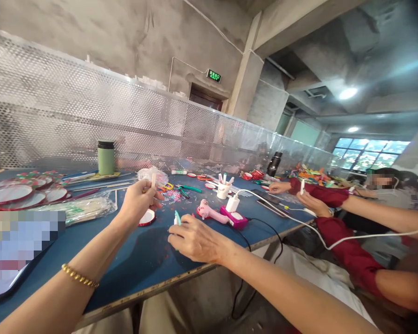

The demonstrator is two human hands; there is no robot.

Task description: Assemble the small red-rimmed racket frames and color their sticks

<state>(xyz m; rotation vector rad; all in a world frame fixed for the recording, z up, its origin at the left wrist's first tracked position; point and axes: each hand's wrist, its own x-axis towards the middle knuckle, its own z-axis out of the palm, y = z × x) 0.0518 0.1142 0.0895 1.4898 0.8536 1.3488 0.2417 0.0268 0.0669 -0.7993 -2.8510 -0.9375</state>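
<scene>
My left hand [137,200] is raised over the blue table [132,260], fingers pinched on a thin pale stick [153,180] that stands upright. A gold bracelet [79,277] sits on that wrist. Just under this hand lies a small red-rimmed round disc [147,218]. My right hand [195,239] rests low on the table with its fingers curled round a small teal-tipped tool [177,217]. A pink glue gun [211,212] lies just beyond it, beside a magenta and white box [234,218].
Red-rimmed round discs [17,194] are stacked at the left, with a bag of sticks [85,207] and a green flask [106,157]. A white cup of pens [223,188], green pliers [188,189] and cables lie mid-table. Another person's hands [308,202] in red sleeves work at the right. A perforated metal screen [90,111] backs the table.
</scene>
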